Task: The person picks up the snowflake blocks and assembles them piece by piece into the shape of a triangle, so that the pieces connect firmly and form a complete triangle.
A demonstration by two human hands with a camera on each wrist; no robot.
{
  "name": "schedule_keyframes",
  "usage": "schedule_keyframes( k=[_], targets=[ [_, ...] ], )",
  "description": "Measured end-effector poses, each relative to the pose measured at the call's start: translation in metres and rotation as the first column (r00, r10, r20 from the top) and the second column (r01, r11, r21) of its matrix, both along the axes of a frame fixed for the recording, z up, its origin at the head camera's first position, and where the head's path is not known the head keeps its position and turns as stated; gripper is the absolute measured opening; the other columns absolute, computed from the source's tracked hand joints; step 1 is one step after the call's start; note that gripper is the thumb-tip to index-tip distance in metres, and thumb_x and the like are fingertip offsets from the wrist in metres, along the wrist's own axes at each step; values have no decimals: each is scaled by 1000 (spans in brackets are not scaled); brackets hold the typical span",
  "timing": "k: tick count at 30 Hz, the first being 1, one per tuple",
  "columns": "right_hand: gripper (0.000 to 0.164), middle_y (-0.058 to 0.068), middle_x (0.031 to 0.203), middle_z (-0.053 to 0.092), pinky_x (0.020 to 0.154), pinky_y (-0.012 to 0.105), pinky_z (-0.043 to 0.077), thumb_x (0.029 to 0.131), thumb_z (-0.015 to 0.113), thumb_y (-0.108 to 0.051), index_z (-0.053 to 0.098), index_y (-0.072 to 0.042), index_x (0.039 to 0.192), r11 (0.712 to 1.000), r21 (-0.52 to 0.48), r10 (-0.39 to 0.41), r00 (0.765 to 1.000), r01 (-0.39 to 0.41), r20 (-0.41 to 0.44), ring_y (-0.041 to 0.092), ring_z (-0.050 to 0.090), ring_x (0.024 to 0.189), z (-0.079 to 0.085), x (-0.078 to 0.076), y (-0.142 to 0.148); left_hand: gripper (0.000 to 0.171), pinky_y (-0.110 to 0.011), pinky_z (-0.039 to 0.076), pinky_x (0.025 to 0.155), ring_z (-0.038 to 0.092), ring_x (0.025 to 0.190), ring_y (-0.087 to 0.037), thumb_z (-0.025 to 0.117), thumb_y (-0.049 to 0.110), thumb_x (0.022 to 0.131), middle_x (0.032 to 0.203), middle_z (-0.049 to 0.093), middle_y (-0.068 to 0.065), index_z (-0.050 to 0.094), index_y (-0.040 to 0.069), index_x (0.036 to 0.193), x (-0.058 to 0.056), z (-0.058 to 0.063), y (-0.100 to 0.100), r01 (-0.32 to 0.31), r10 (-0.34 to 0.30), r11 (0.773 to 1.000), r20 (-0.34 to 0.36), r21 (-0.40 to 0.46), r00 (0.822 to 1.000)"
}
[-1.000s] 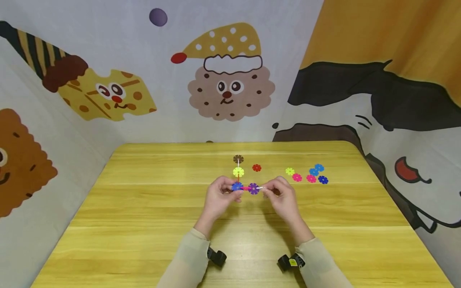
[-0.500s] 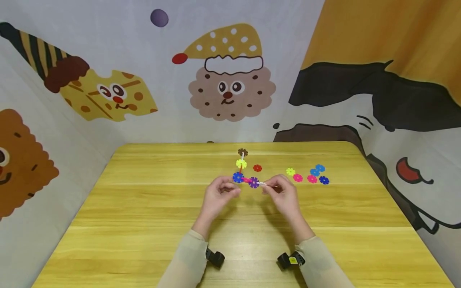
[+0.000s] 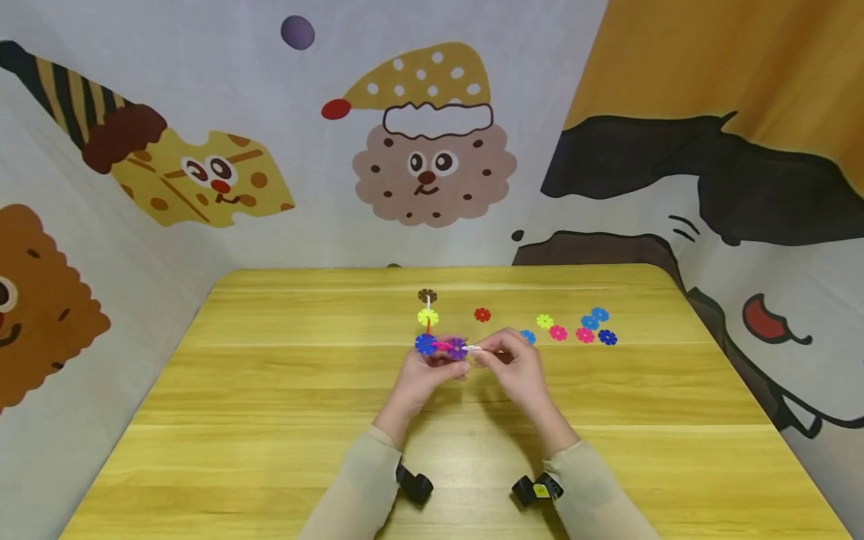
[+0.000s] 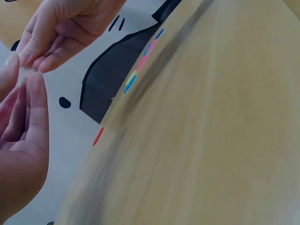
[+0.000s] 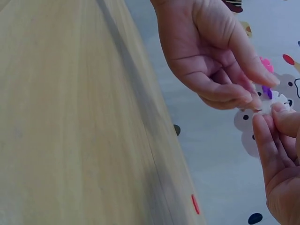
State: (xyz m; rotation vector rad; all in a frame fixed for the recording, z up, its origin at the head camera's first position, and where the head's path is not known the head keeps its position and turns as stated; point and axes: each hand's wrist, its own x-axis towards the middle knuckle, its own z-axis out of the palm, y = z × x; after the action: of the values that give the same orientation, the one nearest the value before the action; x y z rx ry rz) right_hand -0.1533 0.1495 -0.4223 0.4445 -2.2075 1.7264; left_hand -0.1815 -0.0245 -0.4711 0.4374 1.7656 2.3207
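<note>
An L-shaped chain of slotted flower-shaped plastic discs hangs above the table [image 3: 324, 450]: brown [image 3: 427, 296], yellow [image 3: 428, 316], blue [image 3: 425, 344] and purple [image 3: 457, 348] show their faces, with white, orange-red and pink discs edge-on between them. My right hand [image 3: 516, 367] pinches the white disc [image 5: 280, 101] at its right end between thumb and fingers. The left hand [image 3: 421, 379] is around the purple disc, fingers behind and thumb below it. In the right wrist view a gap shows between left thumb and fingers near that disc; I cannot tell whether they grip it.
Loose discs lie toward the back right: red [image 3: 482, 315], yellow-green [image 3: 544, 321], pink [image 3: 558, 333], another pink [image 3: 585, 335], light blue [image 3: 599, 315] and dark blue [image 3: 607, 337]. One light-blue disc [image 3: 528, 337] shows partly behind the right hand. A cartoon-printed cloth [image 3: 432, 247] hangs behind the table.
My left fingers have left the blue disc and come around the purple one. The right hand has shifted left with the chain, uncovering a light-blue disc on the table.
</note>
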Motion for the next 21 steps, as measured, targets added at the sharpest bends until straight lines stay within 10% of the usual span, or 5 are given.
schedule_keyframes(
  k=[10, 21],
  targets=[
    [8, 16, 83, 62, 63, 34, 60, 84, 72, 11, 65, 8, 84, 1000, 8, -8, 1000, 8, 3, 21, 64, 73, 1, 3, 1, 27, -35, 60, 73, 68, 75, -18, 75, -8, 80, 89, 72, -7, 65, -9, 105, 0, -2, 9, -29, 29, 997, 0, 67, 1000],
    [4, 16, 83, 63, 65, 22, 56, 85, 71, 9, 68, 7, 87, 999, 51, 14, 999, -13, -32, 15, 62, 75, 2, 2, 7, 22, -41, 59, 78, 68, 83, -35, 77, -1, 83, 93, 72, -12, 68, -2, 103, 2, 3, 11, -37, 34, 998, 45, 54, 998]
  ],
)
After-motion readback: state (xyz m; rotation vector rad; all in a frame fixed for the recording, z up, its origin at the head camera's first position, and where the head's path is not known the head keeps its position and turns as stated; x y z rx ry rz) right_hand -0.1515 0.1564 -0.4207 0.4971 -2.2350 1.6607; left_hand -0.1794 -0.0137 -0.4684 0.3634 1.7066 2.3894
